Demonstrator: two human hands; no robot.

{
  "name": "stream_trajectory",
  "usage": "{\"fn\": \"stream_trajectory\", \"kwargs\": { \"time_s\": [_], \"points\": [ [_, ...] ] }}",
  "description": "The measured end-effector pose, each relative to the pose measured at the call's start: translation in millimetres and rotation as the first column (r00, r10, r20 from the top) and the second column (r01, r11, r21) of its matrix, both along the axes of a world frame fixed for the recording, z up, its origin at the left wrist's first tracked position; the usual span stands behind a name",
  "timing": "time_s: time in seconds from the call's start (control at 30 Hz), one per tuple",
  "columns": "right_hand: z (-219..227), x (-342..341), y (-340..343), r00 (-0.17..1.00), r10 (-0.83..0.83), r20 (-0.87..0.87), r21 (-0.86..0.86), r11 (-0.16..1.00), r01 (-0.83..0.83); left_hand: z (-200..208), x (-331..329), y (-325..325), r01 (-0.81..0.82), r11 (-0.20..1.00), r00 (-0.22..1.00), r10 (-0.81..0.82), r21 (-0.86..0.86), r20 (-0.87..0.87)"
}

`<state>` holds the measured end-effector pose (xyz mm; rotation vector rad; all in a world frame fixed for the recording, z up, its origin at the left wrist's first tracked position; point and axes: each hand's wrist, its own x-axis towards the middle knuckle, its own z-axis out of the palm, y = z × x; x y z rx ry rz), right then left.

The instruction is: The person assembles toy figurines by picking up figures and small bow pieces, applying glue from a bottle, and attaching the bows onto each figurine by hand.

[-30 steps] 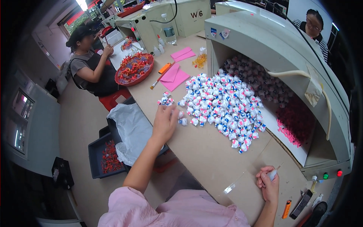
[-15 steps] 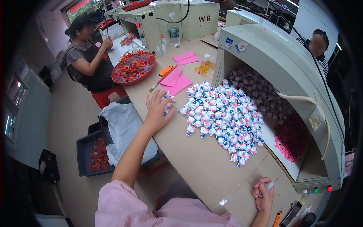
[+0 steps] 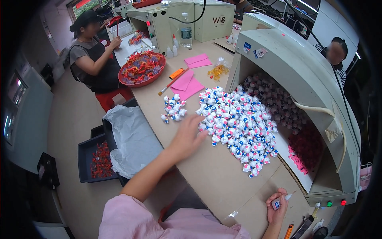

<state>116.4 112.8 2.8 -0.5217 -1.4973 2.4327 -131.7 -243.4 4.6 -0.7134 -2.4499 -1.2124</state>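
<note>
My left hand (image 3: 188, 137) lies over the table at the near left edge of a big pile of small white figurines (image 3: 238, 123) with blue and pink parts. Its fingers are stretched and the thumb stands apart; no figurine shows in it. To the left of the pile, a small cluster of the same figurines (image 3: 174, 107) sits by itself near the table's edge. Low on the right, my right hand (image 3: 275, 213) is closed around a small white glue bottle (image 3: 276, 204), its thin nozzle pointing up and to the right.
Pink sheets (image 3: 187, 84), a brush (image 3: 172, 83) and an orange cutter (image 3: 176, 74) lie beyond the cluster. A red tray (image 3: 143, 71) of red pieces stands near a seated co-worker (image 3: 89, 59). The grey hood (image 3: 298, 59) arches over more figurines and pink pieces. Dark bins (image 3: 89, 159) stand below left.
My left hand has drawn back from the small cluster, uncovering it, and moved right to the big pile's edge. The bottle in my right hand has turned slightly, showing more of its body.
</note>
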Motion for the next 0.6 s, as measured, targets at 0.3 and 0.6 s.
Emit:
{"fn": "stream_trajectory", "kwargs": {
  "time_s": [0.3, 0.6],
  "points": [
    [1, 3, -4, 1.000, -0.016, -0.027, 0.161, 0.987, 0.020, 4, 85, 100, 0.180, 0.983, 0.977, -0.173, -0.047, 0.122],
    [7, 10, 1, 0.998, -0.052, 0.036, 0.185, 0.982, 0.045, -5, 95, 182, 0.410, 0.860, 0.900, -0.436, -0.302, -0.019]
  ]
}}
